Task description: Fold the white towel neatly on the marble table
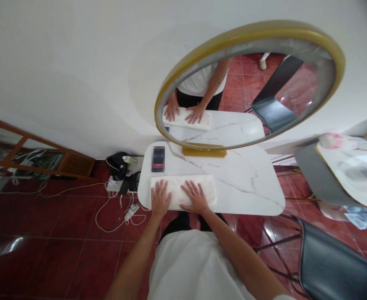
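A folded white towel (176,183) lies lengthwise along the near edge of a white marble-patterned table (240,175). My left hand (160,199) rests flat on the towel's left part, fingers stretched out. On its right half lies my right hand (196,198), palm down with the fingers spread. Neither hand grips anything. Behind the towel's left end is a phone (158,159), its screen blurred out.
A large gold-framed oval mirror (249,100) stands on a gold base (204,152) at the table's back. To the right are a dark chair (333,262) and a second table (355,175). Cables and a power strip (131,212) lie on the red tiled floor at left.
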`<state>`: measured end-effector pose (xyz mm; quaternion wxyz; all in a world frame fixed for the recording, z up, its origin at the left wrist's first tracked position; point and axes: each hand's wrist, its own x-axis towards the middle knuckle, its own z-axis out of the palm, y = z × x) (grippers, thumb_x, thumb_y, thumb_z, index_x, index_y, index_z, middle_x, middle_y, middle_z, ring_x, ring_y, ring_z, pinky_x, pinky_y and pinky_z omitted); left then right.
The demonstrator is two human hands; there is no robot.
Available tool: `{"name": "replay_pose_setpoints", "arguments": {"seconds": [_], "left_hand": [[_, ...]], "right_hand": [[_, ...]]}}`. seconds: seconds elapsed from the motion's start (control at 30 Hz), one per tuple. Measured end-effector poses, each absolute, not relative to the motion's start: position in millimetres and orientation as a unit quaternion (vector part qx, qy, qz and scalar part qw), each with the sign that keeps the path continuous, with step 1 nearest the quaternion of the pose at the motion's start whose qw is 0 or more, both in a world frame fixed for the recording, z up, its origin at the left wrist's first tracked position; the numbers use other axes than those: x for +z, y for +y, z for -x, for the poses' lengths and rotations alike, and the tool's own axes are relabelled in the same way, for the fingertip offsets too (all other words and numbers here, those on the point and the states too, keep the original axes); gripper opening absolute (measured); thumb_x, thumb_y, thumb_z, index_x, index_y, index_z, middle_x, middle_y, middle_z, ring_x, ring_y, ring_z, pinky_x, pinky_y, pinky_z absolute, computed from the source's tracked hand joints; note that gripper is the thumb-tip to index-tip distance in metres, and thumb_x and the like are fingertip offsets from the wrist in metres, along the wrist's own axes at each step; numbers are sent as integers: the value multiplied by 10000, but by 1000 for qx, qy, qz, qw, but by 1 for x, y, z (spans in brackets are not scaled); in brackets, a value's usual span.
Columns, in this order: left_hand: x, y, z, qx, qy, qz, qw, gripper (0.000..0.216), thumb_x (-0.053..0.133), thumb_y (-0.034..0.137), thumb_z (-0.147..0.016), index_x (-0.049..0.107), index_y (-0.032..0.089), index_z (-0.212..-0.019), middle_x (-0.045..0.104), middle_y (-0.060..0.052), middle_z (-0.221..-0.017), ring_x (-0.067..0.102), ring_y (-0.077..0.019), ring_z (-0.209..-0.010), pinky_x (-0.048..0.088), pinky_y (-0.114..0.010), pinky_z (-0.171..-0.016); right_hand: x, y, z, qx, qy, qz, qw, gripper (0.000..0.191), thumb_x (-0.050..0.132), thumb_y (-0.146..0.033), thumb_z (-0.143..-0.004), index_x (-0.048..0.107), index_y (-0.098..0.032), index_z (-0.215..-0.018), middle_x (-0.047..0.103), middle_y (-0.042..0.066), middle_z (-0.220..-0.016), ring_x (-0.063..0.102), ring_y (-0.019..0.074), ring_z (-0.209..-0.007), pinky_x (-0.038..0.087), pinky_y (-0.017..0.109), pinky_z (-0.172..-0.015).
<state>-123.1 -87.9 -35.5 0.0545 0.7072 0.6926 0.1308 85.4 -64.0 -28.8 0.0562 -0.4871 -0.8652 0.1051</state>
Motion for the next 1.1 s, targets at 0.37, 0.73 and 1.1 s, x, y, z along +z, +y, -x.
{"name": "replay_pose_setpoints", "arguments": {"seconds": [0.37, 0.73, 1.1], "left_hand": [[-21, -74, 45, 113, 519, -839, 115, 558, 367, 382, -917, 182, 285, -1434, 263, 5, -1485, 164, -212, -1382, 171, -461, -1120], [-26, -54, 36, 88, 492, -858, 118, 581, 414, 380, -891, 209, 295, -1428, 285, 1, -1476, 185, -210, -1377, 127, -465, -1125], [-22, -20, 27, 73, 513, -846, 126, 557, 393, 357, -901, 209, 318, -1426, 270, 17, -1479, 180, -204, -1378, 112, -468, -1127]], "right_hand": [[-17, -81, -186, 92, -836, 540, 40, 849, 508, -592, -753, 146, -264, -1447, 134, 37, -1513, 140, 277, -1371, 80, 471, -1103], [-29, -80, -154, 78, -785, 612, 48, 757, 486, -505, -800, 140, -300, -1442, 110, 30, -1518, 94, 305, -1376, 60, 540, -1083], [-30, -42, -163, 88, -788, 607, 54, 745, 491, -485, -795, 157, -307, -1437, 109, 16, -1518, 98, 292, -1377, 39, 530, -1088]]}}
